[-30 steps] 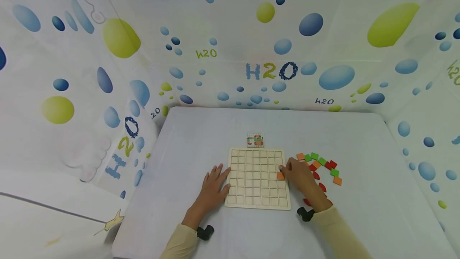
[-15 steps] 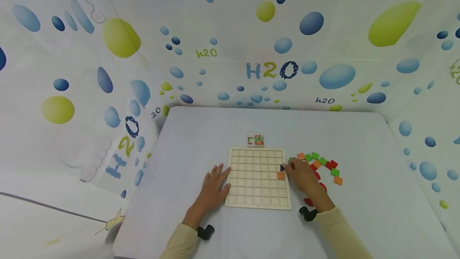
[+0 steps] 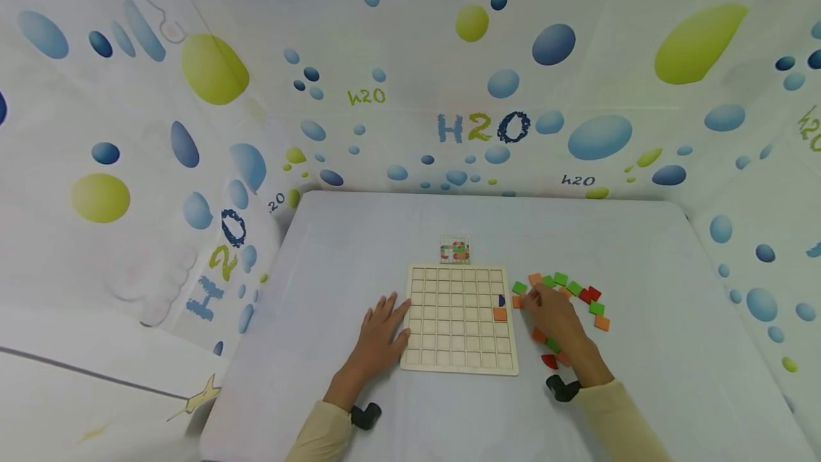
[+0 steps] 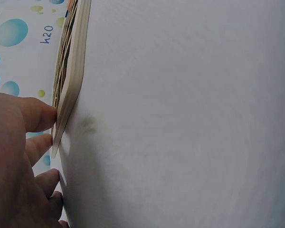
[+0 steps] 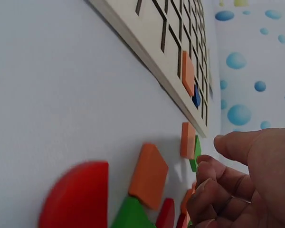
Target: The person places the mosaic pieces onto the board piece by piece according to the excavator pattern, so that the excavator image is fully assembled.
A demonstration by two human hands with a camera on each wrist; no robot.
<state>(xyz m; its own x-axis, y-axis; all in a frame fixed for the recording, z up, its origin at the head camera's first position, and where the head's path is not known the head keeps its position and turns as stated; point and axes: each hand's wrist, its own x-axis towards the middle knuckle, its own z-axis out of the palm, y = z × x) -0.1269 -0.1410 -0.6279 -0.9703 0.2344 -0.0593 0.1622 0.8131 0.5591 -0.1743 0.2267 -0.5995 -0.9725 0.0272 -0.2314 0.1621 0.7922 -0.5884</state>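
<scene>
A wooden grid board (image 3: 458,319) lies on the table. Near its right edge sit an orange square tile (image 3: 499,314) and a dark blue piece (image 3: 502,300) in neighbouring cells. My left hand (image 3: 378,334) rests at the board's left edge, fingers spread; in the left wrist view the thumb and a finger touch the wooden rim (image 4: 73,71). Just right of the board, my right hand (image 3: 553,312) hovers over the loose tiles. The right wrist view shows its thumb and fingers (image 5: 232,147) apart with nothing between them, close to an orange tile (image 5: 187,140) and a green tile (image 5: 196,153).
A small pattern card (image 3: 455,250) lies behind the board. Loose green, orange and red pieces spread to the right, including a red quarter-round (image 3: 549,361) and a green square (image 3: 596,308). A printed sheet (image 3: 410,77) rises behind the table (image 3: 359,234).
My right hand has let go of the dark blue piece, which now lies in a cell behind the orange tile. The hand has moved right, over the loose tiles. My left hand stays put.
</scene>
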